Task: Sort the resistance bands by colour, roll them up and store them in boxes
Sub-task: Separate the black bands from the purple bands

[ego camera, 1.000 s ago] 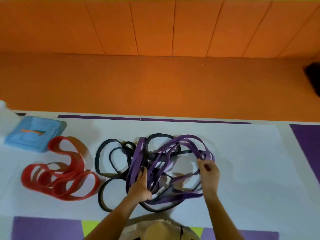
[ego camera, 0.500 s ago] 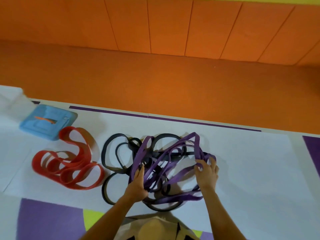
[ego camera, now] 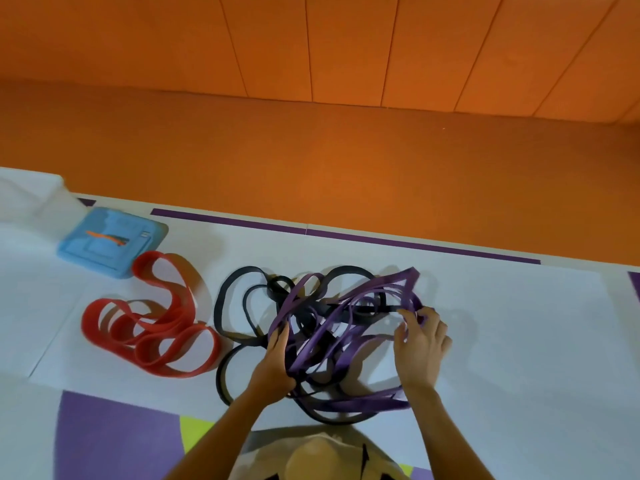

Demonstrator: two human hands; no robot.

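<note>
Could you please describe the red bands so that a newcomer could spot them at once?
Look at the white mat below the orange wall. Near its left end sits a flat blue box, and the red bands lie beside it. They alone are red, a separate pile left of the tangled black bands and purple bands.

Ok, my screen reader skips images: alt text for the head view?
Left hand grips and right hand pinches purple strands in a tangle of purple and black rubber resistance bands on a white mat. Red rubber bands lie at left, near a flat blue object.
</note>
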